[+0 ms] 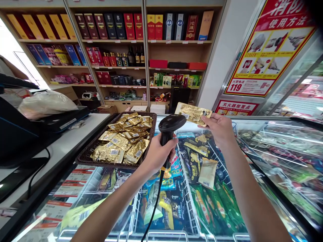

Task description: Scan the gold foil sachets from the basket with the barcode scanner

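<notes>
Barcode scanner (172, 123): handle partly hidden behind the left hand (161, 152); scanning window faces away, out of sight. Cord (156, 202) runs off the bottom edge. Gold foil packet (192, 113): one end covered by the right hand (220, 128); small print illegible. Packets in the wicker basket (108, 163) overlap, lower ones buried, count uncertain. Fire-safety poster (268, 49): top cut off, upper right corner blurred. Goods in the right-hand freezer (297, 188): smeared. White plastic bag (47, 103): contents obscured.

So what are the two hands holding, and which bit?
The left hand grips the black plastic barcode scanner around its handle; the right hand pinches the shiny gold foil packet by its right end.
</notes>
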Demonstrator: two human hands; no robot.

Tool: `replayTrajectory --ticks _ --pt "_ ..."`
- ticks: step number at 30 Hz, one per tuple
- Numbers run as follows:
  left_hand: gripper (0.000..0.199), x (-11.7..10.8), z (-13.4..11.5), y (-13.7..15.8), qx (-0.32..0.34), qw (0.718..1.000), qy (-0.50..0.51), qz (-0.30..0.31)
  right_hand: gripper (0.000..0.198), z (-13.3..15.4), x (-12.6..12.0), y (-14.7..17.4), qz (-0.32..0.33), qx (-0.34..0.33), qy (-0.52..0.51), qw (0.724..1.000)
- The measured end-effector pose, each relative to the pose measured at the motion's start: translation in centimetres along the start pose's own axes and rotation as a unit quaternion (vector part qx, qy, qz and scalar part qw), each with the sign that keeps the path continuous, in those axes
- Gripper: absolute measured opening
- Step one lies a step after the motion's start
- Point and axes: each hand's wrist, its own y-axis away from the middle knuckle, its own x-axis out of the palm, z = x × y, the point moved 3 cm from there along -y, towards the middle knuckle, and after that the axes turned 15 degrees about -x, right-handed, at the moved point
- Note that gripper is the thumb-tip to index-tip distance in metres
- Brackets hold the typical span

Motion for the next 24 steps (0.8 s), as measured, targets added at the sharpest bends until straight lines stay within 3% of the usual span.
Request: replayTrajectory --ticks 5,8,12,15,18,21,24 --pt "0.013 -0.4 -0.3 0.0 0.008 1.000 0.003 -0.002 0.037 -0.2 -0.2 -0.3 -0.011 -0.005 0.015 1.000" --pt "0.014 -0.8 -0.6 0.0 0.002 1.000 -0.005 -0.008 0.034 -1.4 -1.6 -1.2 -0.043 0.007 0.064 0.997" --pt "0.017 -1.5 -1.6 0.2 0.005 1.000 -0.011 -0.012 0.022 -4.8 -6.4 -2.9 -0.086 0.074 0.141 0.983" --pt "0.017 -2.1 -2.5 0.5 0.017 1.000 0.001 -0.015 0.012 -7.3 -11.0 -3.4 -0.144 0.149 0.200 0.958" --pt "0.017 -2.6 -3.3 0.9 0.019 1.000 -0.007 -0.007 0.018 -8.5 -14.2 -3.3 -0.188 0.204 0.230 0.933" --pt "0.017 -3.2 -4.0 1.2 0.029 0.999 0.000 -0.017 0.020 -9.0 -15.8 -3.0 -0.187 0.226 0.248 0.923" --pt "0.018 -3.6 -4.5 1.4 0.039 0.999 0.011 -0.036 0.021 -9.7 -17.2 -2.2 -0.140 0.246 0.315 0.906"
